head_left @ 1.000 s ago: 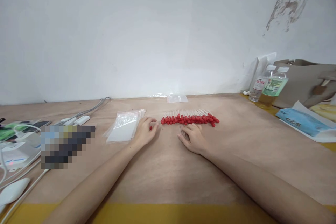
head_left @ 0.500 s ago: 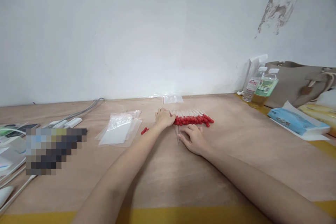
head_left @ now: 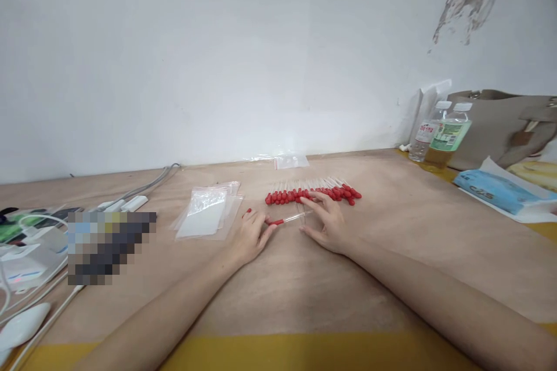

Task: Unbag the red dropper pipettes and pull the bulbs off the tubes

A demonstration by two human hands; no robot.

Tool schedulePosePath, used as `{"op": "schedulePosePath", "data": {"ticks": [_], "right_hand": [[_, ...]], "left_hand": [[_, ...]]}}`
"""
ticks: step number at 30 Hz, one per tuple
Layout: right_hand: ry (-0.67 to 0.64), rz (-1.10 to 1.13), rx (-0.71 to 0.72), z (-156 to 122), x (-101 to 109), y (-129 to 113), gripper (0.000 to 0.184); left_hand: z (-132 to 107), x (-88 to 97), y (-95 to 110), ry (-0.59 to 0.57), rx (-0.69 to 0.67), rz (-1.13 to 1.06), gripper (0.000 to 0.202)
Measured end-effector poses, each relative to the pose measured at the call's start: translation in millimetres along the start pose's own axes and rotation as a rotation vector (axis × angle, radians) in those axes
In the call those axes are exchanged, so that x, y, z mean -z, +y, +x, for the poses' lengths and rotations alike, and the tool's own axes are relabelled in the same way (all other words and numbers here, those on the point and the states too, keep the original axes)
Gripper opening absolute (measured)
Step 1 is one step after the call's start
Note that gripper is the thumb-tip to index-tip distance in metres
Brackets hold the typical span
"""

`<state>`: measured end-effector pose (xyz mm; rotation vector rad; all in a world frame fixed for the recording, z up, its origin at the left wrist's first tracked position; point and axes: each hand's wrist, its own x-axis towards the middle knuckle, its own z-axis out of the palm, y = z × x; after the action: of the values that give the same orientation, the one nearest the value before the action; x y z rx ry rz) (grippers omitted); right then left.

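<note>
A row of clear droppers with red bulbs (head_left: 314, 192) lies across the middle of the wooden table (head_left: 278, 284). One dropper (head_left: 288, 219) is held between both hands just in front of the row. My left hand (head_left: 251, 234) pinches its red bulb end. My right hand (head_left: 324, 222) holds its clear tip end with the fingertips. A loose red bulb (head_left: 248, 211) shows beside my left fingers. A stack of small clear zip bags (head_left: 208, 214) lies left of my left hand.
Another clear bag (head_left: 290, 160) lies by the wall. Cables and white chargers (head_left: 126, 200) crowd the left side. Two bottles (head_left: 440, 139), a grey bag (head_left: 505, 127) and a blue packet (head_left: 496, 192) stand at the right. A yellow strip (head_left: 304, 353) marks the near edge.
My left hand drew back from the row's left end toward me, with a dropper now held between both hands. My right hand lifted its fingers onto the dropper's tip.
</note>
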<state>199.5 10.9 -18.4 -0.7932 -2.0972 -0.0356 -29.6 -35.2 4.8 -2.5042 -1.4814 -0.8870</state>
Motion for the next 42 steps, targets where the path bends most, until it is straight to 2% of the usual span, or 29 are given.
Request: {"op": "schedulePosePath", "data": {"ticks": [5, 9, 13, 15, 17, 21, 29, 42], "right_hand": [[-0.073, -0.056, 0.122, -3, 0, -3, 0.034], [-0.146, -0.086, 0.146, -1, 1, -6, 0.028], [-0.152, -0.085, 0.168, 0, 0, -7, 0.023], [-0.147, -0.088, 0.171, 1, 0, -9, 0.023], [-0.147, -0.090, 0.179, 1, -2, -10, 0.023], [-0.147, -0.067, 0.210, 1, -5, -13, 0.022], [-0.106, 0.014, 0.295, -2, -6, -14, 0.026], [-0.067, -0.034, 0.426, -6, 9, -20, 0.017]], "left_hand": [[0, -7.1, 5, 0.019, -0.088, 0.063, 0.014], [-2, -10.0, 5, 0.068, -0.152, 0.055, 0.012], [-3, -11.4, 5, 0.106, -0.154, 0.039, 0.012], [-1, -11.6, 7, 0.108, -0.152, 0.039, 0.018], [2, -11.7, 11, 0.088, -0.165, 0.057, 0.025], [7, -12.0, 17, 0.024, -0.219, 0.095, 0.019], [6, -6.9, 18, -0.117, -0.260, 0.152, 0.025], [2, -0.5, 23, -0.113, -0.330, 0.112, 0.024]]}}
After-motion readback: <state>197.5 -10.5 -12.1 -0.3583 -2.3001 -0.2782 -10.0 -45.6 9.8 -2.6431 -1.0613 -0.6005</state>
